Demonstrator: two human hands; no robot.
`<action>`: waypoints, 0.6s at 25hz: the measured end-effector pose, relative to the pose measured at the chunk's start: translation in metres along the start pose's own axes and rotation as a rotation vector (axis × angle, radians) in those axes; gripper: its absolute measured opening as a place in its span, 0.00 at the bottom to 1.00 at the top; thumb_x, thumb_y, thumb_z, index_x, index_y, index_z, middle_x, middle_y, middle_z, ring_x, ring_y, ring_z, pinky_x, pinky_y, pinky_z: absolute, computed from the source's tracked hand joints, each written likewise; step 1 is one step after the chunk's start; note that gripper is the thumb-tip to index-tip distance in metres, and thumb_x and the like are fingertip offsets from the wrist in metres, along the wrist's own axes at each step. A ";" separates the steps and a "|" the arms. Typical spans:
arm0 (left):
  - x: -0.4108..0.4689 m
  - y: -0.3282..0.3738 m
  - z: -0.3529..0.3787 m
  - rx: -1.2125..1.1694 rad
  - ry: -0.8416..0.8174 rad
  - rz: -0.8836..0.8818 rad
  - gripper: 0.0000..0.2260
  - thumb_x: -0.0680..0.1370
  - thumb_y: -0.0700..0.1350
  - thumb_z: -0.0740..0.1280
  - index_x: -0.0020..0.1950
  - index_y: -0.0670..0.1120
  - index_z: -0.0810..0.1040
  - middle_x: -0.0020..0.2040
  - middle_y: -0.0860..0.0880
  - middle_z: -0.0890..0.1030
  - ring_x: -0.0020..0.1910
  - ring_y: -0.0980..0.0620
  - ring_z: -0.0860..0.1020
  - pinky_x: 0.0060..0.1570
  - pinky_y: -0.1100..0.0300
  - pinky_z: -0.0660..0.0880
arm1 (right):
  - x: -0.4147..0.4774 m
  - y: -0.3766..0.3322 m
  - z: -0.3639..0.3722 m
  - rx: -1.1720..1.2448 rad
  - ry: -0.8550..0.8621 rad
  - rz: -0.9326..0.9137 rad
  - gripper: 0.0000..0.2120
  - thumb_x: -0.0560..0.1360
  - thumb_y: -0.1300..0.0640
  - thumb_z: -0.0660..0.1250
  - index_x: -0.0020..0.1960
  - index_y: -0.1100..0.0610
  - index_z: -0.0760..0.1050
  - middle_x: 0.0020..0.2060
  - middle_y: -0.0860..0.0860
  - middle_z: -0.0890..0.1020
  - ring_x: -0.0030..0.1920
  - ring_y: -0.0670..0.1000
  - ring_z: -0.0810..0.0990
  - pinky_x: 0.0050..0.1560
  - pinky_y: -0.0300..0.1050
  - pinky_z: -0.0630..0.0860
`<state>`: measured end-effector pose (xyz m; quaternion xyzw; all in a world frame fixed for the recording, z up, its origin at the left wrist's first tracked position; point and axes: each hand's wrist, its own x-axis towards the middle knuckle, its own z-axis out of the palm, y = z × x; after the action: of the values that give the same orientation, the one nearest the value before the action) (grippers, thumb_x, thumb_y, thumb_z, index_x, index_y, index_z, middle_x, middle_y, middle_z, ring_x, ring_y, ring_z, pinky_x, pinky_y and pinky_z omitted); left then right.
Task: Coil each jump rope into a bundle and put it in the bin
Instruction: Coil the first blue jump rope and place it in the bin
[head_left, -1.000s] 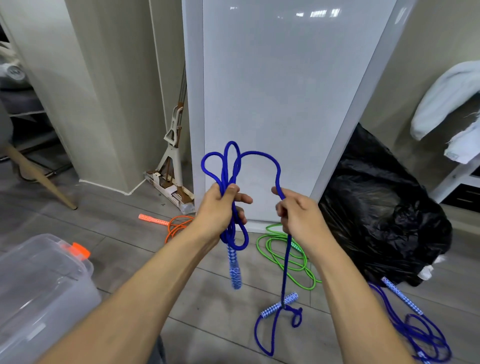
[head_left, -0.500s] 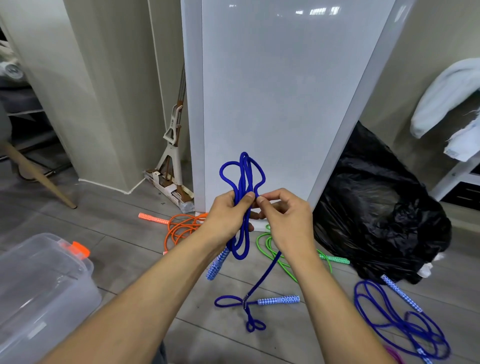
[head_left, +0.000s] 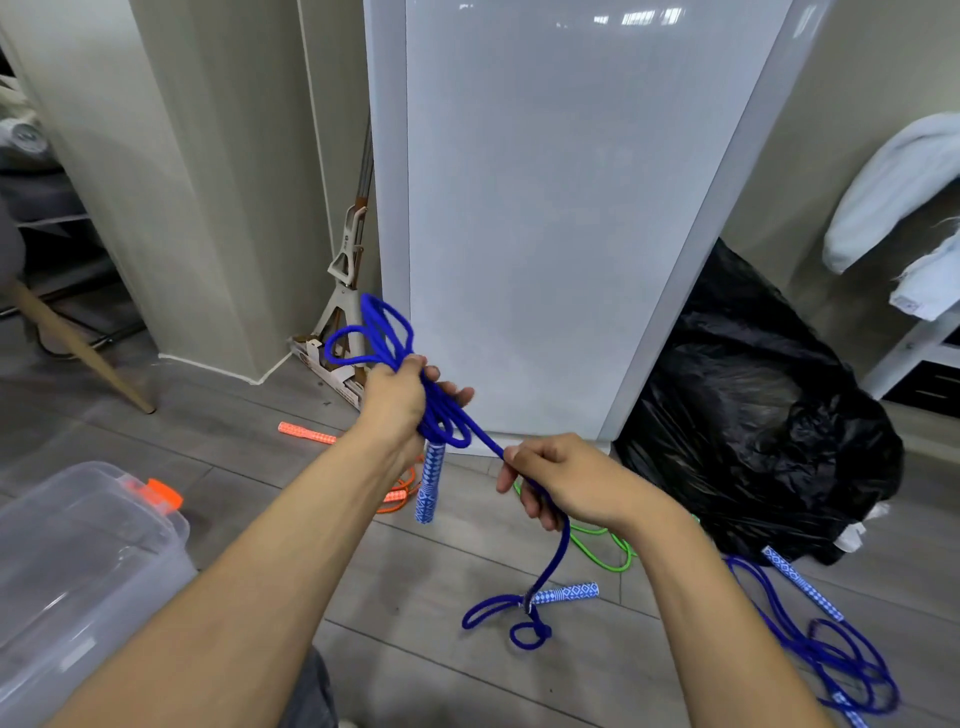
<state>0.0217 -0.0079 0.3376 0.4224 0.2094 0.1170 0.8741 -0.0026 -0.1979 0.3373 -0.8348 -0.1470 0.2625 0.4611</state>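
Note:
My left hand (head_left: 397, 402) grips several loops of a blue jump rope (head_left: 382, 332), which stick out above the fist. One patterned handle (head_left: 431, 480) hangs below it. My right hand (head_left: 558, 486) pinches the loose strand lower and to the right. That strand runs down to the second handle (head_left: 566, 593), which lies on the floor with a small loop of rope. An orange rope (head_left: 306, 432), a green rope (head_left: 605, 551) and another blue rope (head_left: 831, 660) lie on the floor. The clear plastic bin (head_left: 78, 571) with an orange latch stands at the lower left.
A white panel (head_left: 561, 208) leans against the wall straight ahead. A full black rubbish bag (head_left: 753, 415) sits to its right. A mop (head_left: 348, 291) stands in the corner on the left, and a chair leg (head_left: 78, 353) slants at the far left.
My hands have come apart. The right hand slid down and to the right along the strand, and the left hand moved left with the loops. The floor handle shifted slightly.

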 end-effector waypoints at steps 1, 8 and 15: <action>0.005 0.004 -0.003 0.000 0.036 0.011 0.10 0.84 0.39 0.55 0.43 0.44 0.67 0.32 0.48 0.69 0.20 0.54 0.70 0.22 0.62 0.73 | -0.003 0.002 -0.004 -0.017 -0.060 0.028 0.18 0.85 0.52 0.57 0.46 0.61 0.80 0.27 0.52 0.76 0.24 0.49 0.72 0.30 0.42 0.70; 0.016 0.021 -0.020 0.216 0.117 0.272 0.08 0.85 0.44 0.55 0.47 0.45 0.66 0.33 0.50 0.69 0.21 0.58 0.63 0.21 0.66 0.63 | -0.010 0.027 -0.040 -0.205 0.132 0.296 0.21 0.78 0.43 0.69 0.35 0.58 0.77 0.22 0.50 0.70 0.22 0.50 0.66 0.27 0.40 0.65; 0.002 0.015 -0.012 0.571 -0.142 0.297 0.07 0.85 0.45 0.55 0.49 0.44 0.68 0.39 0.48 0.78 0.27 0.52 0.65 0.24 0.61 0.62 | 0.000 0.020 -0.040 -0.104 0.384 -0.019 0.13 0.81 0.57 0.63 0.41 0.54 0.82 0.24 0.43 0.72 0.26 0.45 0.66 0.32 0.43 0.64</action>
<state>0.0171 0.0101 0.3422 0.6833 0.1086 0.1498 0.7063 0.0201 -0.2363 0.3384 -0.8908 -0.0777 0.0859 0.4394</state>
